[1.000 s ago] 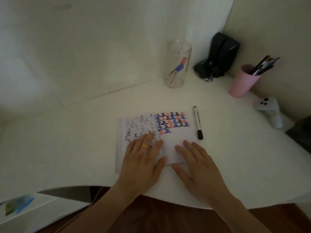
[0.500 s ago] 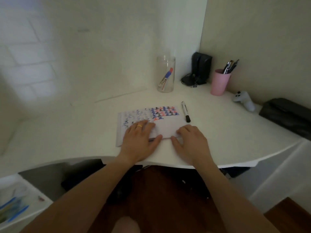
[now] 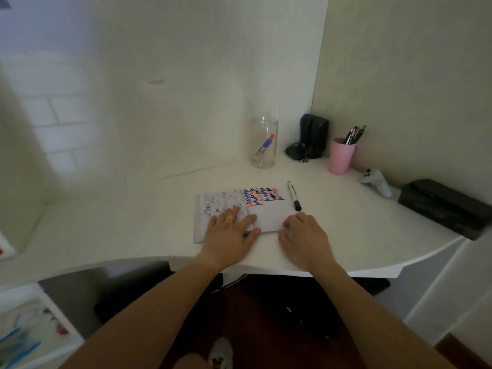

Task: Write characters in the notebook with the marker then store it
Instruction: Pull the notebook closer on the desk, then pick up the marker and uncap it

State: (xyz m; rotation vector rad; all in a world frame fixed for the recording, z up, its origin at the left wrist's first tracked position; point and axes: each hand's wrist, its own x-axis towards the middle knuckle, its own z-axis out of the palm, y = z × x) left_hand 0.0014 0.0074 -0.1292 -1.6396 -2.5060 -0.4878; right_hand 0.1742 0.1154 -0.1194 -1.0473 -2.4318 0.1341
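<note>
Both hands flat, fingers spread, gripping nothing — my left hand [image 3: 229, 233] and right hand [image 3: 306, 237] press the open white paper notebook [image 3: 269, 214]. Black-capped white marker [image 3: 293, 196] lies just beside its right edge. Pre-writing — next: right hand picks it up, uncaps.

Dim, flat indoor light with a greenish cast; soft blur smears everything toward 9 o'clock, wide-angle bending curves the table [image 3: 111, 235] edge, shadows faint.
</note>
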